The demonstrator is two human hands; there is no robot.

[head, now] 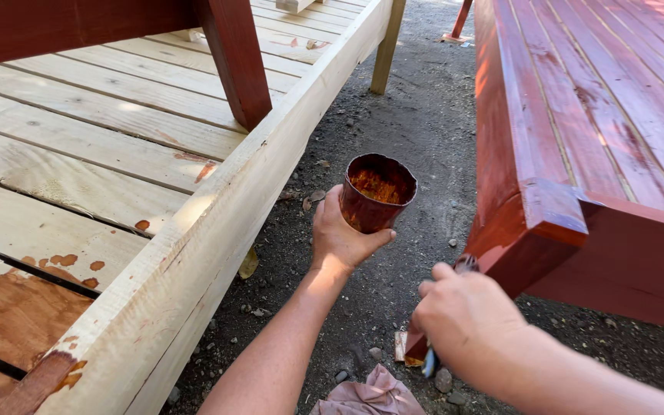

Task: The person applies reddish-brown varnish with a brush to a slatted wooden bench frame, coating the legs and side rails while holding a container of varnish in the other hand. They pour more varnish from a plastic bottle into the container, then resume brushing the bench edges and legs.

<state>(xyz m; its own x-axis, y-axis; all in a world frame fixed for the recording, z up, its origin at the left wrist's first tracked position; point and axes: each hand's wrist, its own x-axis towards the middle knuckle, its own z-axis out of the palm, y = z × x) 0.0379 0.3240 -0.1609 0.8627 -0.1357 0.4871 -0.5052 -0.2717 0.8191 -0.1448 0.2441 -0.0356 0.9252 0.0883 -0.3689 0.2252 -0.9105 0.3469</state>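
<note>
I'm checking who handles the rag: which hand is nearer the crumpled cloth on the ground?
Right. The right hand hovers just above and to the right of the cloth, gripping a brush at the red bench corner. The left hand is farther up, holding the stain cup.

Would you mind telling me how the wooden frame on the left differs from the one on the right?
The left frame is mostly bare pale wood, with only drips and a stained patch at its near corner; the right frame is coated red-brown all over. The left hand holds the stain cup between them, while the right hand works at the right frame's corner. Both are slatted timber platforms standing on dirt.
</note>
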